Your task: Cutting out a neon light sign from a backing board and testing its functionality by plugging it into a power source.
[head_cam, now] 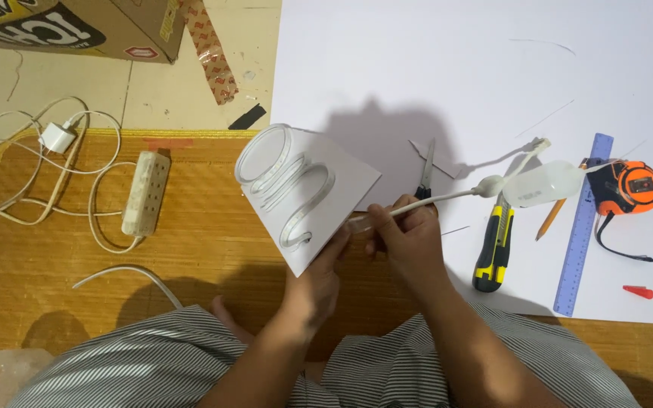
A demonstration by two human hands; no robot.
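The left hand [317,281] holds a small white card panel [319,198] by its lower corner, fingers pinching the stiff edge so that the panel stands tilted above the woven bamboo mat [190,249]. A clear, soft LED strip [285,185] is laid across the face of the panel in a looping S-curve, its upper end curling into a ring past the panel's top corner. The right hand [410,238] is just right of the panel, fingers pressed together around the loose end of the strip and the thin white cable [447,196] that joins it there.

The cable runs right from the panel to a small rounded plug beside a translucent plastic squeeze bottle [542,183] lying on its side. All of this rests over a large smooth white sheet [455,68] spread on the floor right of and beyond the panel. On the sheet, right of the panel, lie scissors [425,172] with a narrow steel blade, a yellow-and-black utility knife [494,248], a wooden pencil [551,217], a flat blue plastic ruler [583,227], an orange tape measure [635,185] with a black strap, and a small red cap [639,292].

Left of the panel, on the mat, sits a long cream power strip [146,193] with tangled white cords and a square white charger [57,138]. A brown cardboard box [77,26] stands at the far left.
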